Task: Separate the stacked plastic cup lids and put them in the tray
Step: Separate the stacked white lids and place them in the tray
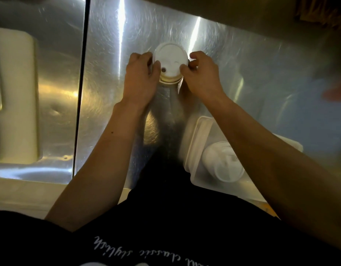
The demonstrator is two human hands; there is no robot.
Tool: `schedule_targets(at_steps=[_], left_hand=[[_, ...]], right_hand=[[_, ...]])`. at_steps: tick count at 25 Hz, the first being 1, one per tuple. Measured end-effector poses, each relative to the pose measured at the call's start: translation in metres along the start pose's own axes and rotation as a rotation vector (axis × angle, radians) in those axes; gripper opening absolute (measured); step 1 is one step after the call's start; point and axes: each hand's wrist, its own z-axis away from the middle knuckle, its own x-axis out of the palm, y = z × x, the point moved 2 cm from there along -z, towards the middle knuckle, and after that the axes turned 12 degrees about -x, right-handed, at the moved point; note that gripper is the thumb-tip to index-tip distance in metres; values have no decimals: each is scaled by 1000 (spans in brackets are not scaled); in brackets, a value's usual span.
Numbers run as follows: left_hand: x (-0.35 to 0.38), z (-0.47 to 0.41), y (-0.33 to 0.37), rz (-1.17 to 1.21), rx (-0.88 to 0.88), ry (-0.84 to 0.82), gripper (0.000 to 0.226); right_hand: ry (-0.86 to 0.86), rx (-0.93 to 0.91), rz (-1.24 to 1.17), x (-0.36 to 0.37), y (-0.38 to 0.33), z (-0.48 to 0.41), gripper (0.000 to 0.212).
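White lids (170, 62), light and thin, sit stacked above the tabletop (242, 64), left hand (140, 77) and right hand (200, 73) pinching their rims; one lid (223, 164) lies in the tray (194, 143)

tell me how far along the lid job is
Done: at least one white lid already lies in the clear tray near the right forearm; a blur hides any others. In hand: the left hand and right hand grip the lid stack from either side over the steel counter, fingers at its rim. Left: the stack shows several layered rims, so more lids remain to separate.
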Motion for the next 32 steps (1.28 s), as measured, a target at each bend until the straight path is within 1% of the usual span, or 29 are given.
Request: schedule_targets(at_steps=[6,9,13,15,17,19,21,23,26,29,32], left_hand=[[2,-4,-1,24,-19,-5,25],[-3,-1,4,108,-35,-9,25],[-12,2,5,174,-114,-20,30],[-15,4,5,189,-129,-16,32],[-17,6,5,191,-140,-4,34],[-20,9,6,189,-150,3,35],[-24,12,7,202,-150,5,36],[-28,16,7,218,-150,9,35],[-32,26,8,206,-142,23,36],[-36,36,8,224,-139,20,36],[-40,53,11,279,-130,27,36]], right_hand=[[15,57,-113,2,2,0,34],[49,162,-230,4,4,-4,30],[55,257,-375,6,6,-4,35],[45,268,-409,7,4,0,27],[36,255,-398,6,-3,4,9],[39,252,-402,4,-7,7,21],[44,240,-424,2,-9,9,24],[36,227,-454,0,-12,13,24],[47,207,-455,-2,-13,19,12],[62,170,-419,-6,-17,28,17],[86,91,-408,-14,-22,42,17]])
